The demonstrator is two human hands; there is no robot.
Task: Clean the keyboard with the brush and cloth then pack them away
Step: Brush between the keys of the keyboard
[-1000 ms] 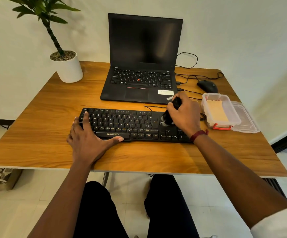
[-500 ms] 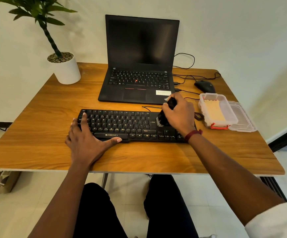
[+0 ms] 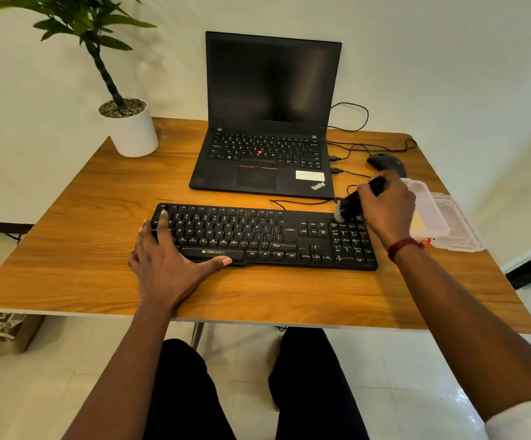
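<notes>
A black keyboard (image 3: 267, 236) lies across the middle of the wooden table (image 3: 99, 217). My left hand (image 3: 169, 262) rests flat on its left end, fingers spread over the keys and thumb along the front edge. My right hand (image 3: 387, 208) grips a small black brush (image 3: 349, 204) with pale bristles, whose tip touches the keyboard's top right corner above the number pad. A clear plastic box (image 3: 429, 214) stands just right of that hand, with a yellowish cloth (image 3: 418, 221) inside, mostly hidden by the hand.
An open black laptop (image 3: 267, 122) sits behind the keyboard, cables trailing from its right side to a black mouse (image 3: 386, 163). The box's clear lid (image 3: 460, 227) lies beside the box near the right table edge. A potted plant (image 3: 130, 125) stands at the back left.
My right hand has swept the brush from the keyboard's middle-right keys up and right to the top right corner. The left hand stays in place on the left end.
</notes>
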